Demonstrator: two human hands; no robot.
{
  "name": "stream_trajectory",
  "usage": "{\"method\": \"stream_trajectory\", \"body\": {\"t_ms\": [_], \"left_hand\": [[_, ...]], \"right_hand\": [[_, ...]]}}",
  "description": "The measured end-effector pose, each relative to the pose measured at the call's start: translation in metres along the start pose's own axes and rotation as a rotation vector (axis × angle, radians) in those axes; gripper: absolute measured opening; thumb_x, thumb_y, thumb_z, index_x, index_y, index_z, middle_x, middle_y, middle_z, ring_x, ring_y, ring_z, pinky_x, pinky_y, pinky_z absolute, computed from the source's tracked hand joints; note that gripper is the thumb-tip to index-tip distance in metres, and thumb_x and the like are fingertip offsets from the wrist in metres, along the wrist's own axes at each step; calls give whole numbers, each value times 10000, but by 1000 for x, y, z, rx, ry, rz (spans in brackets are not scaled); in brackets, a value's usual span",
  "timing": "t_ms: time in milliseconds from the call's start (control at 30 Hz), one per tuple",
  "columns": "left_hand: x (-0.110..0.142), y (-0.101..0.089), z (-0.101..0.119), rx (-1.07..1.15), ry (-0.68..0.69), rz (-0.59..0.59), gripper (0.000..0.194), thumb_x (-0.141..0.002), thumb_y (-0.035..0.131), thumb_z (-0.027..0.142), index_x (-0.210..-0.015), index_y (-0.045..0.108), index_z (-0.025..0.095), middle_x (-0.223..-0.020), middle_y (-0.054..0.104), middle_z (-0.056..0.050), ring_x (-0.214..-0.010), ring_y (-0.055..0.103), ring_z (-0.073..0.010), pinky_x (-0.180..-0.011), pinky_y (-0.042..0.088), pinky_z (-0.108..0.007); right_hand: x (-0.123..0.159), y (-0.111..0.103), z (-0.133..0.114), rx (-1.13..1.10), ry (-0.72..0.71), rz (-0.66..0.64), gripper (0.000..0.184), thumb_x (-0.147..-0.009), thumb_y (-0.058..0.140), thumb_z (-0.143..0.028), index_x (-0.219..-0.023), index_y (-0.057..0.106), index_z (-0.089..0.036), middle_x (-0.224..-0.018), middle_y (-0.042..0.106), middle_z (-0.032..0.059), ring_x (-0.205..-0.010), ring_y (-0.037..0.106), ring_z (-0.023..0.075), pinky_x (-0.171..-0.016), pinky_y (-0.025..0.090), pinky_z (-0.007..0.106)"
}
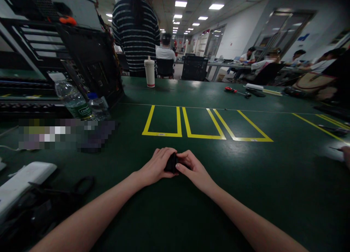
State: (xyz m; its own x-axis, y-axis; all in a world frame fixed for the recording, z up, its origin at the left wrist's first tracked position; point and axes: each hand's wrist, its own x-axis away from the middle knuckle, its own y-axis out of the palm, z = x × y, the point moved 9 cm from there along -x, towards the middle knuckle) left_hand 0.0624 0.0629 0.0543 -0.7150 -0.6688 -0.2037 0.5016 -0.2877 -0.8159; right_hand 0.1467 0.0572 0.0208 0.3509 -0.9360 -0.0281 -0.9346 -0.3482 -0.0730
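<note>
Between my two hands, low over the dark green table [175,215], is a small black object [171,164]; its kind is hard to make out. My left hand [158,166] wraps round its left side, with the thumb below and the fingers above. From the right, my right hand [193,168] pinches its edge between thumb and fingertips. Much of the object is covered by my fingers. Just beyond my hands, yellow tape outlines [203,136] mark several open-backed boxes on the table.
At left stand a clear water bottle [71,97], a blue-capped bottle [98,105], a white power strip [27,182] and black cables [51,208]. A white cup [149,73] and red screwdriver [231,89] are at the back. A person's hand [346,155] shows at right.
</note>
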Motion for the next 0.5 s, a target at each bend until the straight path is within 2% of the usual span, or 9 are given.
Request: {"method": "stream_trajectory", "body": {"t_ms": [200,400,500], "left_hand": [[-1,0,0,2,-5,-1,540,-736,612,301,-1177,315,212,-1156,459,-79,-1053,448,-229,-876,353,-390],[1,0,0,2,-14,-10,551,-731,618,252,-1183,307,215,-1178,445,-78,-1075,435,-224,-900,337,-394],[0,0,0,1,-13,-7,548,-731,619,270,-1181,311,213,-1177,450,-80,-1069,442,-226,-892,343,-394]], "right_hand": [[0,-2,-1,73,35,6,272,-798,516,-263,-1064,465,-235,-1074,532,30,-1044,504,178,-934,384,395],[2,2,-9,71,-35,-51,292,-750,582,-199,-1017,471,-242,-1068,532,10,-1064,496,175,-948,367,383],[1,2,-4,36,-23,-34,226,-775,554,-228,-988,477,-237,-1054,531,16,-1043,510,177,-903,408,373]]}}
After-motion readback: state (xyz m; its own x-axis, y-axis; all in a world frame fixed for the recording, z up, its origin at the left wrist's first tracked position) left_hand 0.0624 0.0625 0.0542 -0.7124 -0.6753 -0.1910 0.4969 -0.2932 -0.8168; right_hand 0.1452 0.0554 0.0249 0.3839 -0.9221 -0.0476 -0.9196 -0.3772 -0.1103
